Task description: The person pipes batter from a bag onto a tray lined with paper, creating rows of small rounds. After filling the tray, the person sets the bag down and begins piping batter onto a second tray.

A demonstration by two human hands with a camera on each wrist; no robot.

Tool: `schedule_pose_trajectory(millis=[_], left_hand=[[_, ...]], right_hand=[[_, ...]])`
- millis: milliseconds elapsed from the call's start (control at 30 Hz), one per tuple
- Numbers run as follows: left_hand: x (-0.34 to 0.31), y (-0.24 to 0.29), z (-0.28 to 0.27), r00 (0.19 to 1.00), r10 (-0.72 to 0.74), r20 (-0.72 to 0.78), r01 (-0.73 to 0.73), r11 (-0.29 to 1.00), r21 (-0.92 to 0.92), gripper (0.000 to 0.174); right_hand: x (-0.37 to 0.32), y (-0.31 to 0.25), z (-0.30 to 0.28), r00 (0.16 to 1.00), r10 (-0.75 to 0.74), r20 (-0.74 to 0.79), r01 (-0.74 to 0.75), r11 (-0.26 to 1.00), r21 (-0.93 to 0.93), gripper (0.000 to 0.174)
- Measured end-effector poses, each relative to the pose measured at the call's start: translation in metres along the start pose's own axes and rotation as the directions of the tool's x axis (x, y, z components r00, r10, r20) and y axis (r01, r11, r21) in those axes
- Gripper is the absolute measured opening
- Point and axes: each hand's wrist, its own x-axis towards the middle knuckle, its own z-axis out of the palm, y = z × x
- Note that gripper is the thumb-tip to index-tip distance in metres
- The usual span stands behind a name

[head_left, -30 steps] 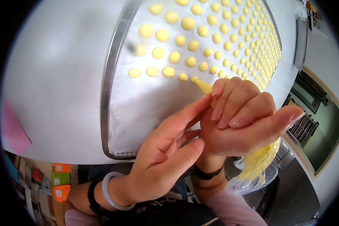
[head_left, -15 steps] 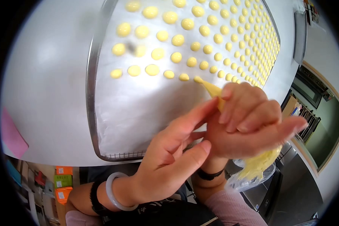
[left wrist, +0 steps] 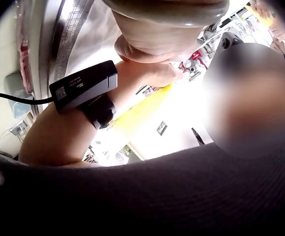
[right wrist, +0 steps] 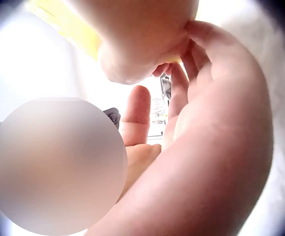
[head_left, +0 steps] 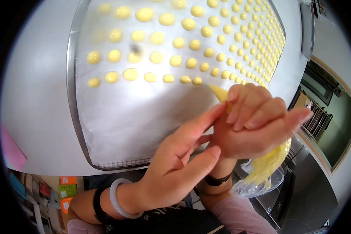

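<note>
Clear, crinkled glossy plastic piping bag [head_left: 266,165] under the grip [head_left: 257,126], wet-shiny yellow batter dots [head_left: 156,57] beyond it, matt white baking paper [head_left: 132,113], brushed metal tray rim [head_left: 70,78] left of it, smooth white tabletop [head_left: 35,85], polished translucent bangle [head_left: 114,199].

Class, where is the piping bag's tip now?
Head view, right of centre: the piping bag's tip pokes out of the right hand, over the tray, beside the last yellow dot of the nearest row.
</note>
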Motion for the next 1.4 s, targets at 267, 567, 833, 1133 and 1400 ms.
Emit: schedule_pose_trajectory(millis=[267, 567, 833, 1133, 1400], left_hand=[[0.009, -0.005, 0.003, 1.000, -0.024, 0.001, 0.024, 1.000, 0.000, 0.050], [0.014, -0.014, 0.004, 0.999, -0.038, 0.001, 0.038, 0.999, 0.000, 0.050], [0.023, -0.026, 0.009, 0.996, -0.069, -0.060, 0.065, 0.995, -0.073, 0.048], [0.028, -0.035, 0.015, 0.997, -0.071, 0.005, 0.071, 0.995, -0.072, 0.049], [0.032, -0.040, 0.019, 0.997, -0.062, 0.042, 0.063, 0.998, -0.030, 0.048]], right_hand=[[0.003, -0.003, -0.012, 0.996, 0.035, -0.077, -0.036, 0.999, -0.014, 0.061], [0.002, -0.001, -0.017, 0.983, 0.085, -0.164, -0.095, 0.994, -0.057, 0.060], [0.006, 0.004, -0.031, 0.978, 0.135, -0.159, -0.153, 0.983, -0.103, 0.059], [0.006, 0.000, -0.043, 0.975, 0.091, -0.201, -0.127, 0.977, -0.172, 0.059], [0.010, -0.002, -0.057, 0.981, 0.020, -0.191, -0.036, 0.996, -0.077, 0.057]])
